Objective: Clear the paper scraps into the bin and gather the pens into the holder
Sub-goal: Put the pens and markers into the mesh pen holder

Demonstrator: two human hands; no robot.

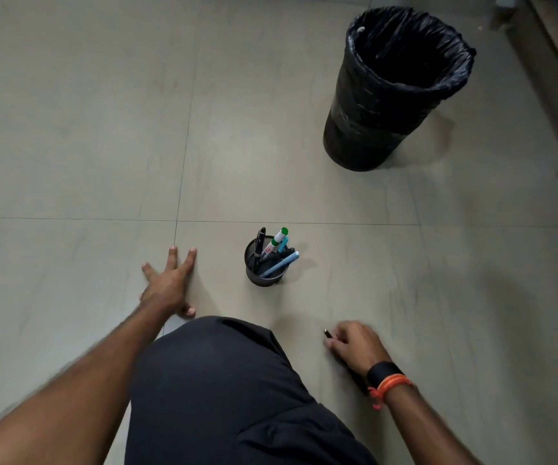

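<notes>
right hand [351,344] curled round a dark pen [328,333] down on the floor [86,146], right of my knee. light, stiff, smooth barrel, likely slippery: pinch mid-barrel. left hand [170,283] flat, fingers spread on matte tile. black mesh holder [264,280] just ahead, plastic-lined bin [371,122] well beyond.

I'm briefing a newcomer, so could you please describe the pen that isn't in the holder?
From the black-lined bin, come nearer, to the mesh holder. Nearer again and right of it, the right hand grips a dark pen, the only pen not standing in the holder.
</notes>
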